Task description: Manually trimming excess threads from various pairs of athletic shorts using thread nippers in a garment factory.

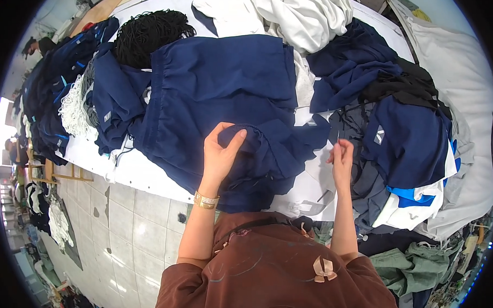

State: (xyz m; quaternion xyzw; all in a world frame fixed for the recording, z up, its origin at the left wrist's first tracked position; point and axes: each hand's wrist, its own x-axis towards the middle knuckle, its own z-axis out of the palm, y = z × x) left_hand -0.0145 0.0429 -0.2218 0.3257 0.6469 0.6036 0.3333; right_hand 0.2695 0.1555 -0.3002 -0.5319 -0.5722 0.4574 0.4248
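Navy shorts with a gathered elastic waistband [222,89] lie spread on the white table in front of me. Over their near part is a bunched navy garment [273,153]; whether it is a separate piece I cannot tell. My left hand [220,152], with a gold bracelet at the wrist, pinches this bunched garment at a gathered edge between thumb and fingers. To the right, my right hand [341,157] is raised apart from the cloth, fingertips pinched on a thin, pointed sliver [338,134] too small to name.
Black cords [151,35] and white cords [77,108] lie in heaps at the left. White cloth [301,13] is piled at the far side. Navy and grey garments [403,143] crowd the right. A tiled floor [146,225] shows beyond the table's near left edge.
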